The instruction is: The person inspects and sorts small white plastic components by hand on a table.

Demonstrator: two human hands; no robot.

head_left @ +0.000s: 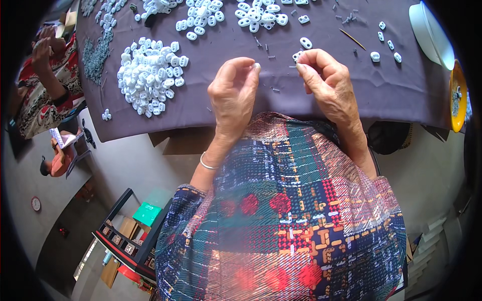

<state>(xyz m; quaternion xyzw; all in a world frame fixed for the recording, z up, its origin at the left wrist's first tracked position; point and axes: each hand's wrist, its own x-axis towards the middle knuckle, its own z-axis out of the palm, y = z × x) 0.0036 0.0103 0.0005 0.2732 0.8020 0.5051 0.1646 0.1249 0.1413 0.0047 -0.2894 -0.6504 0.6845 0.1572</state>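
Observation:
My left hand [232, 98] is held over the near part of the cloth, thumb and forefinger pinched together. Whatever may be between those fingertips is too small to make out. To its right my right hand [329, 83] also pinches thumb against forefinger. A small metal spring [292, 66] shows at its fingertips, but I cannot tell whether it is held or lies on the cloth. Just beyond these fingers are a white two-holed plastic cord lock piece [306, 43] and another partly hidden one. Loose springs [271, 57] are scattered between and beyond the hands.
A dark cloth-covered table [201, 115] bears a large heap of white plastic pieces [150, 75] at left and more along the back. A spring pile [98, 57] lies far left. At right are a thin pointed stick [353, 39], a white bowl [427, 37] and a yellow dish [456, 95]. Another person's hand [41, 55] shows at left.

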